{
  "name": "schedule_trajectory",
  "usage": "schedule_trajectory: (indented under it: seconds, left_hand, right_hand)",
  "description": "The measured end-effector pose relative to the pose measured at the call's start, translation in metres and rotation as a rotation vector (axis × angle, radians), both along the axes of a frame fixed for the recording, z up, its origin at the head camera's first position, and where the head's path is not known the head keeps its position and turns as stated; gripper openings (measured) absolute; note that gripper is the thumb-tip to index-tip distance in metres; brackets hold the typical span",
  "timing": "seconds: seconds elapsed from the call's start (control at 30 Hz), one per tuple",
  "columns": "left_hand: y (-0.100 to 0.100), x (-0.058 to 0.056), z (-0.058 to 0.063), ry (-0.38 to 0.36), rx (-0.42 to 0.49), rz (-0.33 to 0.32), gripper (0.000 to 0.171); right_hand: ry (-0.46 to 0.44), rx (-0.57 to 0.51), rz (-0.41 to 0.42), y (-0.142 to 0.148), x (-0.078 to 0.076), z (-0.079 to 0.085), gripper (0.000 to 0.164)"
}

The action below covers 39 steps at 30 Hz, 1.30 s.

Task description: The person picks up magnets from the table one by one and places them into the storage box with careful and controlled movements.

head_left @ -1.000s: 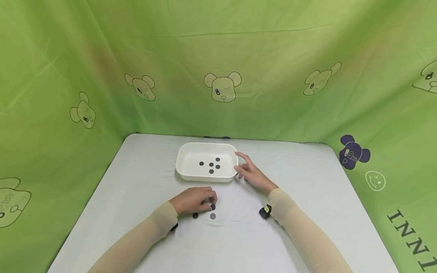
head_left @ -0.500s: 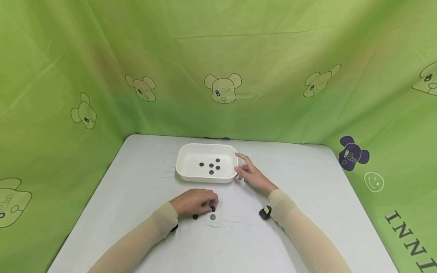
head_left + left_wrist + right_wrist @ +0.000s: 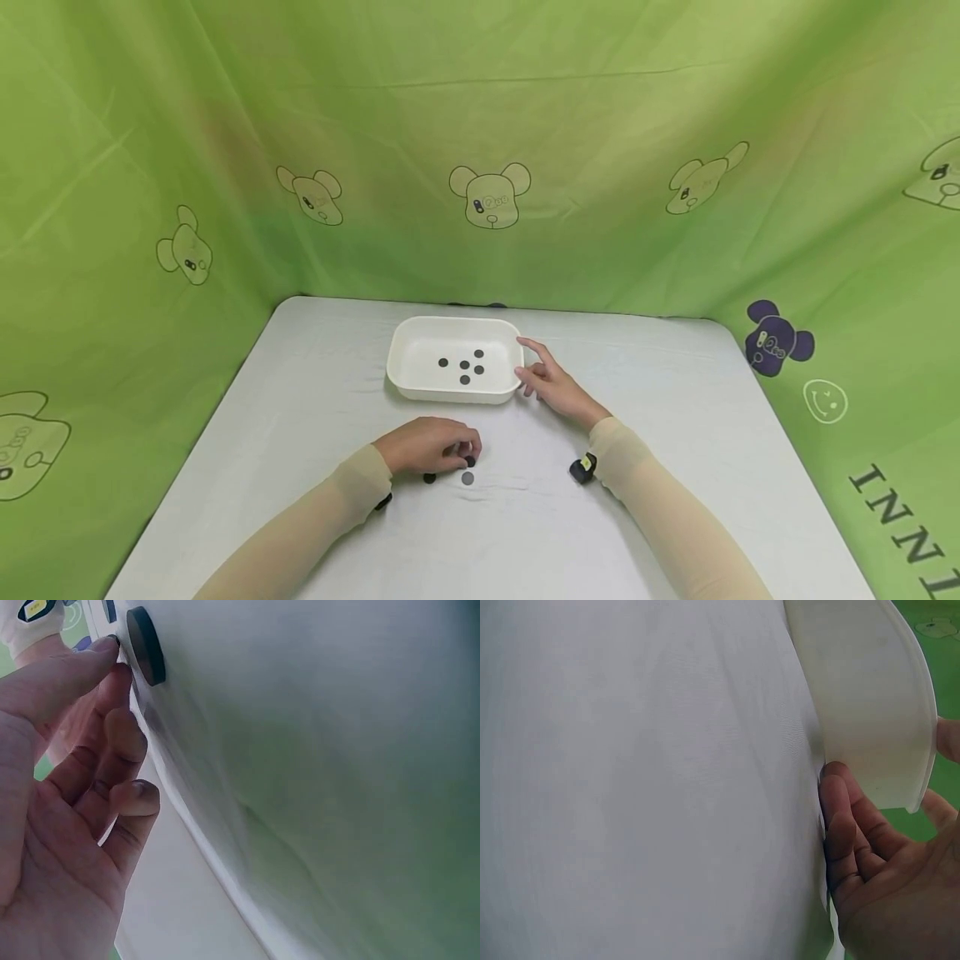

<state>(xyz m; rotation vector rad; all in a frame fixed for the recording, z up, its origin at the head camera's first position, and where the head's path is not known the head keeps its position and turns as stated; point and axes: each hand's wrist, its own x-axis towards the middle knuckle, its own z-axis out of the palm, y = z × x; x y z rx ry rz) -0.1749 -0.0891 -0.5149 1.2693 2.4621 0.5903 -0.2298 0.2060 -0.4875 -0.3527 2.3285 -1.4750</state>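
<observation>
In the head view, my left hand (image 3: pixel 431 444) is low over the table, thumb and fingertips pinching a small round black disc (image 3: pixel 470 461). The left wrist view shows only a dark edge of it at the thumb tip. Close by on the table lie a grey-looking disc (image 3: pixel 468 478) and another black disc (image 3: pixel 430 478), partly hidden by the hand. My right hand (image 3: pixel 553 385) holds the right end of a white rectangular tray (image 3: pixel 427 396), thumb and index finger at its rim. Its other fingers curl beside the outer wall (image 3: pixel 870 712). Several dark discs lie loosely grouped inside the tray.
A white cloth covers the table (image 3: pixel 525 517). Green printed curtain (image 3: pixel 487 108) hangs behind and along both sides, close to the table's edges. A black device with a yellow mark (image 3: pixel 583 467) sits at the right wrist.
The left hand and its black disc have shifted very slightly to the right and nearer. The right hand stays at the tray, and the discs inside keep their arrangement.
</observation>
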Motion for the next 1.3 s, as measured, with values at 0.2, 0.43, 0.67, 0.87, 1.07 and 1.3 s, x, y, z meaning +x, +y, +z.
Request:
schedule_trajectory:
  seconds: [0.2,0.43,0.67,0.87,1.07,1.3]
  left_hand:
    - [-0.002,0.0,0.0,-0.06,0.034,0.043,0.013]
    - [-0.006,-0.003,0.002,-0.093,0.128,0.105,0.01]
    - [-0.01,-0.005,0.012,-0.143,0.196,0.149,0.011]
    - [-0.014,-0.014,0.02,-0.164,0.29,0.148,0.013]
    - [-0.021,-0.025,0.029,-0.155,0.38,0.207,0.015]
    - [-0.028,-0.038,0.034,-0.092,0.436,0.272,0.015]
  right_hand:
    - [0.001,-0.003,0.004,0.0,-0.001,-0.001,0.068]
    - [-0.004,0.003,0.001,0.0,0.0,0.001,0.068]
    - [-0.004,0.005,-0.003,0.0,-0.001,0.0,0.068]
    - [0.01,-0.003,0.003,0.0,-0.003,-0.002,0.068]
    - [0.014,-0.011,0.009,0.0,-0.004,-0.004,0.068]
    - [0.008,-0.013,0.012,-0.001,-0.005,-0.001,0.068]
